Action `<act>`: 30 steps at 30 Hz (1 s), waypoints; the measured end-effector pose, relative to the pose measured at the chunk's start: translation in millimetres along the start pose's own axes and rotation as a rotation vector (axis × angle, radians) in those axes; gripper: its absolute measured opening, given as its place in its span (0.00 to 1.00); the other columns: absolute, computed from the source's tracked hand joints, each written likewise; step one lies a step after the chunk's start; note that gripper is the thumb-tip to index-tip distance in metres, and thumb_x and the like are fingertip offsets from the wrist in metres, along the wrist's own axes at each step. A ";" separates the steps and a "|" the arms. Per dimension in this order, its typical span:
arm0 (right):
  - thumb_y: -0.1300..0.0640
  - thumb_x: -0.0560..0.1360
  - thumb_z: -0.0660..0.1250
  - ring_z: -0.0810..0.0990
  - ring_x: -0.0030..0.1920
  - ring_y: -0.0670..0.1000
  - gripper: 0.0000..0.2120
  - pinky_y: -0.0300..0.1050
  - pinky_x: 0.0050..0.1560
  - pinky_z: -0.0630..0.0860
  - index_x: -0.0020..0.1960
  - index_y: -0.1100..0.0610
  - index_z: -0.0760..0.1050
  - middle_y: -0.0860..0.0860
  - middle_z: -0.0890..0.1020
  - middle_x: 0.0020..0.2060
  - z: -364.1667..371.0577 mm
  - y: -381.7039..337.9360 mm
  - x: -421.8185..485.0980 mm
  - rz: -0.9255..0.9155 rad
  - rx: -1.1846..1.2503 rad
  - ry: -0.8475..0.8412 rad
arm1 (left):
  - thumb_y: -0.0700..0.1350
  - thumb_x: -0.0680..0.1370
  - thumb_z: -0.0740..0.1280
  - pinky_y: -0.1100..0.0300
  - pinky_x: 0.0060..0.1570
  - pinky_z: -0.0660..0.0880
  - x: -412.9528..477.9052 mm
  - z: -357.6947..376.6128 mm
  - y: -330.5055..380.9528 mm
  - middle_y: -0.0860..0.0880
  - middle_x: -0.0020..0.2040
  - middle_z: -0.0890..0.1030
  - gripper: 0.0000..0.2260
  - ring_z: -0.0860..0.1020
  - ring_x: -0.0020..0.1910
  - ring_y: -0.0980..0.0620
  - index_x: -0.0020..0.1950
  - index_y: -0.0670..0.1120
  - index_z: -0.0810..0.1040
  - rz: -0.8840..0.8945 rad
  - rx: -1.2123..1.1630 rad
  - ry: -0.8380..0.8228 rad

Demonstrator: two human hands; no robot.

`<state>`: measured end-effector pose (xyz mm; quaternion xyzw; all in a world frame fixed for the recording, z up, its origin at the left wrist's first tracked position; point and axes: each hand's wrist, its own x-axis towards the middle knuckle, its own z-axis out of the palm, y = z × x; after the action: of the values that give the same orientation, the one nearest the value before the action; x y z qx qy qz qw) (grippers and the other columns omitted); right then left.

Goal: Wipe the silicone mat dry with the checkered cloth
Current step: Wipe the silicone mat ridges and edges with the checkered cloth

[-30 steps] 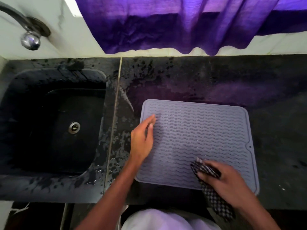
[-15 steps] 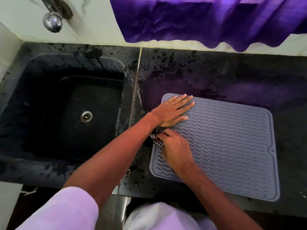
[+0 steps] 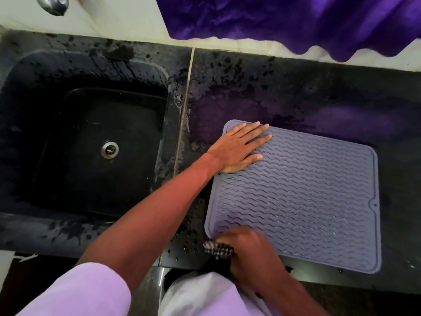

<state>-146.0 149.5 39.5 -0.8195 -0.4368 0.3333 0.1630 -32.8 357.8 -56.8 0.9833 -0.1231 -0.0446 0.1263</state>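
The silicone mat (image 3: 307,201) is grey-purple, a rectangle with round corners, wavy lines all over and a raised edge; it has a little notch with a hole on its right side; it lies flat on the dark counter (image 3: 319,99); the checkered cloth (image 3: 217,248) is black and white, scrunched up at the mat's near left corner, mostly hidden under the right hand (image 3: 252,254).

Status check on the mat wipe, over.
Left hand flat on silicone mat, far-left corner. Right hand grips checkered cloth at near-left corner. Nothing else on mat.

one mat (image 3: 307,197), one cloth (image 3: 217,248), two hands (image 3: 237,151) (image 3: 252,254)
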 end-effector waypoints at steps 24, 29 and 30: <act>0.63 0.62 0.63 0.77 0.54 0.49 0.26 0.45 0.48 0.78 0.58 0.44 0.76 0.41 0.80 0.52 7.2 13.0 -6.7 -0.047 -0.036 0.034 | 0.56 0.86 0.44 0.50 0.81 0.47 -5.1 -7.2 21.5 0.46 0.84 0.53 0.27 0.52 0.83 0.47 0.84 0.49 0.54 -0.115 0.091 0.081; 0.62 0.61 0.61 0.76 0.49 0.49 0.27 0.43 0.39 0.76 0.57 0.44 0.76 0.39 0.79 0.52 11.5 21.4 -21.4 -0.036 -0.064 0.115 | 0.50 0.85 0.54 0.47 0.79 0.57 -37.6 5.7 68.5 0.41 0.79 0.66 0.24 0.62 0.80 0.43 0.78 0.40 0.68 -0.355 -0.097 0.304; 0.62 0.62 0.63 0.75 0.48 0.49 0.26 0.43 0.38 0.76 0.58 0.44 0.76 0.39 0.79 0.53 16.0 20.9 -21.7 -0.054 -0.081 0.109 | 0.50 0.85 0.54 0.47 0.79 0.58 -46.0 10.9 79.4 0.41 0.80 0.65 0.24 0.62 0.80 0.43 0.78 0.40 0.68 -0.383 -0.119 0.320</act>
<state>-152.9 119.5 25.0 -0.8303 -0.4623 0.2656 0.1624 -96.9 292.4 -44.1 0.9740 0.0901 0.0814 0.1913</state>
